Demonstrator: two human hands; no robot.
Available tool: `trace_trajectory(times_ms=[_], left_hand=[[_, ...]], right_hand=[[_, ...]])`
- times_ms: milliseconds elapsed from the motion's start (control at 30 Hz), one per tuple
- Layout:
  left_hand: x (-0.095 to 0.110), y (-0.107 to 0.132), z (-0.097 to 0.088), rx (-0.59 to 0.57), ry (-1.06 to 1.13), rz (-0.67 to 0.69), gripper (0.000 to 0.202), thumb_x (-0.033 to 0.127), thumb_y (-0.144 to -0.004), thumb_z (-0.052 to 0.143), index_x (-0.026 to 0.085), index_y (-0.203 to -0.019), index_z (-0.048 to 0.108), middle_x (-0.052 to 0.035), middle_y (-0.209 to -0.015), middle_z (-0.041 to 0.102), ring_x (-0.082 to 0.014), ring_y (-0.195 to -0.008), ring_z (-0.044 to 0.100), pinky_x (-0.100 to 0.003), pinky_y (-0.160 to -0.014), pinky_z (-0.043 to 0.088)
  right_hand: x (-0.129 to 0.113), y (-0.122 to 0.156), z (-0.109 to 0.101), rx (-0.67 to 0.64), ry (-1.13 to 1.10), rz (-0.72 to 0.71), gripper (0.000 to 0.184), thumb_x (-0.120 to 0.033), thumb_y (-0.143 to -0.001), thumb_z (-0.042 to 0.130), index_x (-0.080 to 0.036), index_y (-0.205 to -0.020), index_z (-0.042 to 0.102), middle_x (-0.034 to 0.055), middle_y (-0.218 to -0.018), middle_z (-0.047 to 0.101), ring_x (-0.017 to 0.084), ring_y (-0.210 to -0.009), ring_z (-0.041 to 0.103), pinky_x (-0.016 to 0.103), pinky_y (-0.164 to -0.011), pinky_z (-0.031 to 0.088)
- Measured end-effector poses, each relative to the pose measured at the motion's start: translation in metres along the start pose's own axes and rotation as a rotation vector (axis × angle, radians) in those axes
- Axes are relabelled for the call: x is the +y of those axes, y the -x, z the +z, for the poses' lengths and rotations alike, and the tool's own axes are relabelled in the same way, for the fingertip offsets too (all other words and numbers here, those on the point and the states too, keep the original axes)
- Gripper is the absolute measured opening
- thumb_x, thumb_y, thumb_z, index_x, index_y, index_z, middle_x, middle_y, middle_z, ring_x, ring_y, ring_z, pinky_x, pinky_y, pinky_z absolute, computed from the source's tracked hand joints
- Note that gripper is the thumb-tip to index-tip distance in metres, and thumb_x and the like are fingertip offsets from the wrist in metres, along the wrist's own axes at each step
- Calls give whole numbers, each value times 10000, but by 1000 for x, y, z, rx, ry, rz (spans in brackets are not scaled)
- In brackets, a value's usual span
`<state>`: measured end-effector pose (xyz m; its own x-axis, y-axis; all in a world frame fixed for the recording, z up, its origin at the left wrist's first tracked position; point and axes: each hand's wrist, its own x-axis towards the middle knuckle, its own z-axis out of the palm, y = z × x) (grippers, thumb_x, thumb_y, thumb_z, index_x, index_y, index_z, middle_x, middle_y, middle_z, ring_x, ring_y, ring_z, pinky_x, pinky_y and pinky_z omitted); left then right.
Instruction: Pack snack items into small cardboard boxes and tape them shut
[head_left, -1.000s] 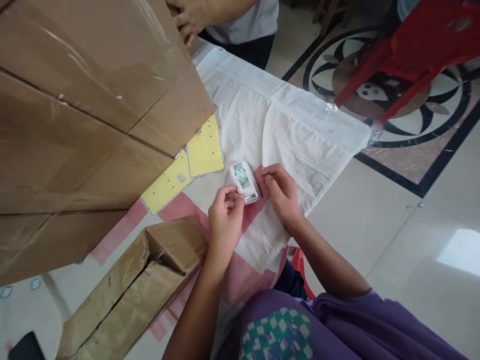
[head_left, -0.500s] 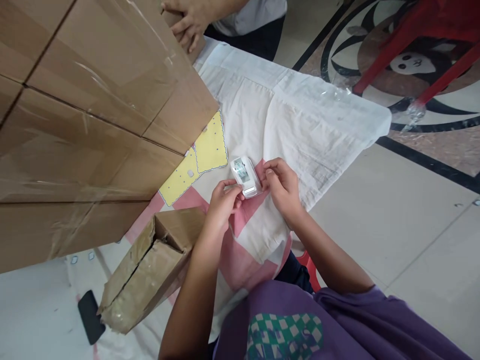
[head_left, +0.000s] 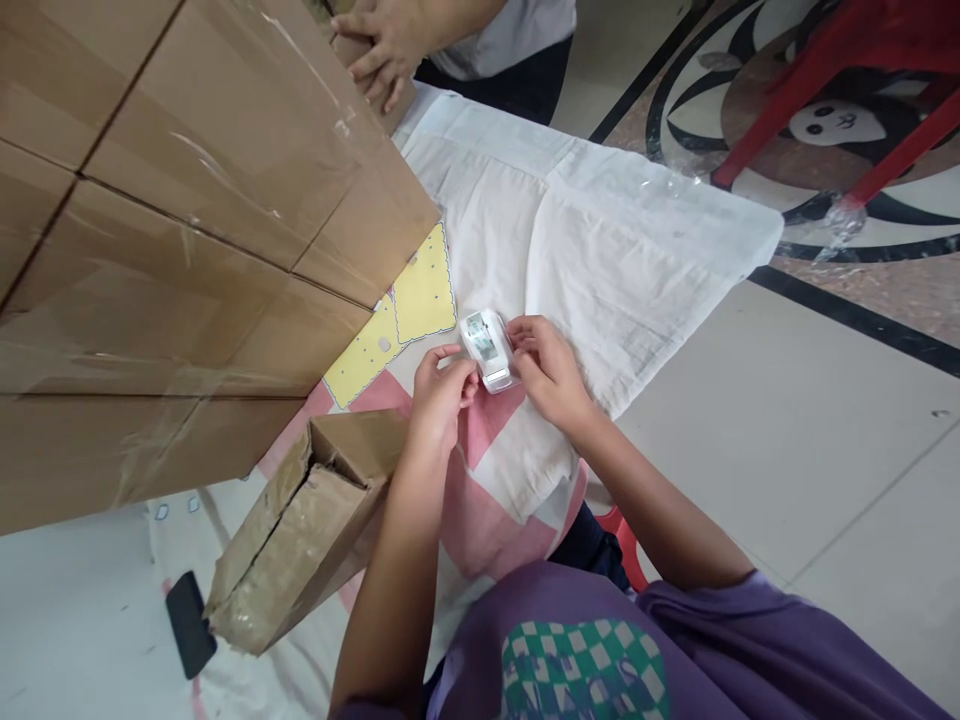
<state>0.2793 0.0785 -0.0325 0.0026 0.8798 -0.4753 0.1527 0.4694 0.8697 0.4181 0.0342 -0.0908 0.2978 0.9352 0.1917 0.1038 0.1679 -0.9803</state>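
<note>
A small white rounded package with a greenish printed panel and a clear plastic edge is between my two hands, above or on the pink-and-white cloth. My left hand is at its lower left edge, thumb against the side, index finger stretched out and the other fingers curled. At the right edge, my right hand has its fingertips pressed to the package, fingers bent. Exactly what lies under the fingertips is hidden.
Stacked taped cartons fill the left, beside yellow dotted sheets. A long torn cardboard box lies near my left forearm, with a black phone beyond it. Another person's hand rests on a box at the top. A red stool stands upper right.
My right hand has moved left, its fingers now against the package. My left hand has shifted slightly left, and its index finger is straighter. The package has barely moved.
</note>
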Motion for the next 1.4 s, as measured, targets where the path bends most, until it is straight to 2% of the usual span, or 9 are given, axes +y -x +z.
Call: trace_trajectory(times_ms=[133,267,367,600,933,1067,1167,1267,1400], left_hand=[[-7,2,-8,37,-288,102,174,315,-731,662,231,-757,512,67,-542,461,-102,-477,395,-218,-453,266],[-12,0,-14,-74,-480,79,343,465,-805,634,224,-590,519,38,-492,416,-130,-489,395,-251,-470,266],[-8,1,-11,-148,-418,11,352,452,-805,631,208,-570,535,37,-488,392,-113,-470,355,-249,-468,239],[3,7,0,-151,-253,-76,289,255,-758,605,194,-541,424,72,-486,292,-58,-451,223,-219,-442,147],[4,5,6,-80,5,69,212,214,-686,582,188,-525,446,69,-429,337,-49,-417,235,-205,-419,159],[10,11,7,-63,88,98,232,227,-719,604,183,-532,474,72,-426,328,-49,-412,230,-204,-413,167],[5,18,10,2,166,108,202,220,-719,621,176,-559,506,70,-450,350,-48,-422,252,-195,-413,174],[-7,24,17,57,247,91,164,214,-710,619,174,-580,528,70,-463,368,-49,-426,264,-192,-409,187],[-20,28,26,137,299,126,147,195,-691,607,174,-576,518,73,-479,375,-48,-440,277,-185,-423,209]], right_hand=[[-1,0,0,11,-9,10,288,-116,-834,444,-218,-1077,559,65,-1031,634,219,-950,611,364,-846,505],[-2,-1,-1,16,8,2,250,-104,-827,442,-214,-1017,562,52,-974,621,198,-845,602,347,-791,501],[-3,-1,-1,21,16,1,245,-96,-825,439,-211,-1003,561,45,-947,607,181,-791,592,330,-762,496],[-3,-1,0,12,28,16,228,-122,-848,425,-208,-1010,559,50,-956,608,190,-799,594,335,-753,497],[-3,-2,-1,6,26,36,215,-135,-853,426,-204,-1005,562,51,-939,617,198,-810,604,344,-765,502],[-3,-2,-2,-73,96,-18,399,-122,-784,462,-196,-1160,572,104,-1153,625,253,-1034,620,424,-920,509],[-2,-2,-4,-205,152,-86,713,-133,-723,542,-192,-1425,434,152,-1468,483,327,-1385,440,537,-1131,388],[0,0,-3,-308,204,-129,940,-116,-711,560,-176,-1580,207,149,-1650,239,330,-1547,172,577,-1242,213],[2,3,-3,-394,174,-109,975,-114,-798,524,-223,-1625,20,72,-1692,136,314,-1556,154,561,-1253,232]])
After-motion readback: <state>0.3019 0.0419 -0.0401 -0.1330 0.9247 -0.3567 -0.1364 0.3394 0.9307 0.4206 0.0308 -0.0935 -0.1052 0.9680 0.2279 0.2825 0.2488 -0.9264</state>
